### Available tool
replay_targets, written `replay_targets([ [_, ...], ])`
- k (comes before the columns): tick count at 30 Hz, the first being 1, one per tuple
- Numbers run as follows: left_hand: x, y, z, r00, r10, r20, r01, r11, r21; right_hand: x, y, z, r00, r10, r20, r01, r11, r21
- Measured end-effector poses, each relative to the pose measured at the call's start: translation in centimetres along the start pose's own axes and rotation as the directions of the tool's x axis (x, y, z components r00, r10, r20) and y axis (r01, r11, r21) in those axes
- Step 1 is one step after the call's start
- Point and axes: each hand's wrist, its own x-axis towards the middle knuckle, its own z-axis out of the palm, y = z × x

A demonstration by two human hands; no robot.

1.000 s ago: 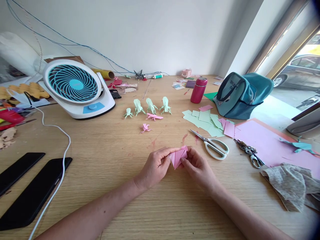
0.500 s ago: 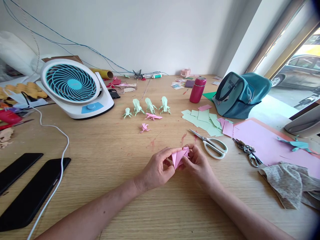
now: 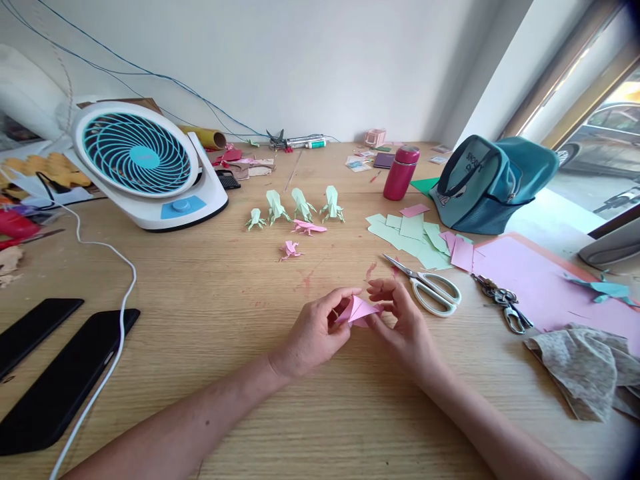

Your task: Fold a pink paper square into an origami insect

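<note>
Just above the table, a small folded piece of pink paper (image 3: 359, 310) is held between my hands, with a triangular flap facing up. My left hand (image 3: 320, 327) pinches its left side between thumb and fingers. On the other side, my right hand (image 3: 400, 323) has its thumb at the paper's right corner, its upper fingers lifted and apart; its lower fingers are partly hidden. Beyond the hands stand several pale green origami insects (image 3: 302, 204), a pink origami insect (image 3: 309, 227) and a smaller pink origami figure (image 3: 290, 250).
White-handled scissors (image 3: 434, 293) lie right of my hands, near keys (image 3: 505, 303) and green paper pieces (image 3: 413, 230). A red flask (image 3: 401, 173) and a teal bag (image 3: 493, 187) stand behind. At left are a fan (image 3: 145, 160), a white cable (image 3: 123, 320) and black flat cases (image 3: 65, 380).
The pink paper has turned, so its triangular flap now points right. My right fingers have lifted and spread from its upper edge. The camera view has shifted slightly.
</note>
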Motion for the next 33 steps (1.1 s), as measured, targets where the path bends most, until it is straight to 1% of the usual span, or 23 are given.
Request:
replay_targets([
  [2,0.1,-0.1,0.0,1.0,-0.013,0.008,0.013,0.999,-0.039,0.1,-0.3,-0.3,0.994,-0.108,0.011,0.108,0.987,-0.116],
  [4,0.2,-0.3,0.0,0.999,-0.031,0.006,0.032,0.997,-0.067,0.2,-0.7,-0.4,0.989,-0.145,0.025,0.147,0.976,-0.16],
  [6,0.3,-0.4,0.0,0.999,-0.046,0.007,0.047,0.995,-0.087,0.2,-1.0,-0.4,0.993,-0.112,0.025,0.115,0.983,-0.141],
  [10,0.4,-0.4,-0.1,0.999,-0.024,0.043,0.029,0.991,-0.127,0.2,-1.3,-0.3,0.998,0.048,0.034,-0.048,0.999,-0.006],
  [13,0.4,-0.5,0.0,1.0,0.004,-0.001,-0.004,0.996,-0.095,0.2,-1.1,-0.2,0.993,0.108,0.053,-0.112,0.989,0.094],
  [17,0.2,-0.7,0.2,0.998,0.055,-0.021,-0.057,0.996,-0.067,0.2,-0.8,-0.2,0.989,0.142,0.032,-0.145,0.974,0.172],
  [21,0.1,-0.7,0.1,0.987,0.159,-0.036,-0.159,0.987,0.001,0.4,-0.6,-0.2,0.982,0.184,0.045,-0.189,0.95,0.25],
  [24,-0.1,-0.6,0.1,0.973,0.23,-0.015,-0.228,0.97,0.084,0.5,-0.6,-0.2,0.978,0.202,0.054,-0.209,0.933,0.294],
  [28,-0.4,-0.5,0.0,0.945,0.327,0.033,-0.327,0.928,0.179,0.6,-0.7,-0.2,0.975,0.214,0.053,-0.22,0.917,0.332],
  [30,-0.5,-0.5,0.0,0.934,0.353,0.057,-0.356,0.908,0.222,0.6,-0.7,-0.2,0.978,0.204,0.041,-0.205,0.919,0.337],
  [33,-0.5,-0.6,0.0,0.933,0.353,0.064,-0.358,0.901,0.245,0.7,-0.6,-0.2,0.982,0.187,0.028,-0.185,0.921,0.343],
])
